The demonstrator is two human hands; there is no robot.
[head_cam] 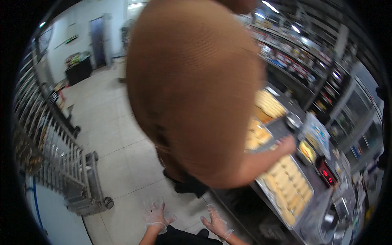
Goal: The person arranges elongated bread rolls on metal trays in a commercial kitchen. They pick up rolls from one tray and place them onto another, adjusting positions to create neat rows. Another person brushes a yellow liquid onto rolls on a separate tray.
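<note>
My left hand [156, 214], in a clear plastic glove, hangs over the tiled floor with its fingers spread and nothing in it. To its right, my right hand [216, 223] wears the same kind of glove; it too is empty, its fingers apart. The right hand is the nearer one to the metal worktable [309, 171], but touches nothing that I can see. On that table the closest tray holds rows of pale bread rolls [289, 185]. Further along, another tray carries golden bread pieces [258, 131], and beyond it lie more long rolls [269, 102].
A co-worker in a brown top [196, 92] stands close before me, a bare arm [269, 162] reaching across the table. A digital scale [327, 174], a container of yellow filling [307, 151] and a plastic bag [315, 133] are there. A wheeled metal rack [73, 171] stands left.
</note>
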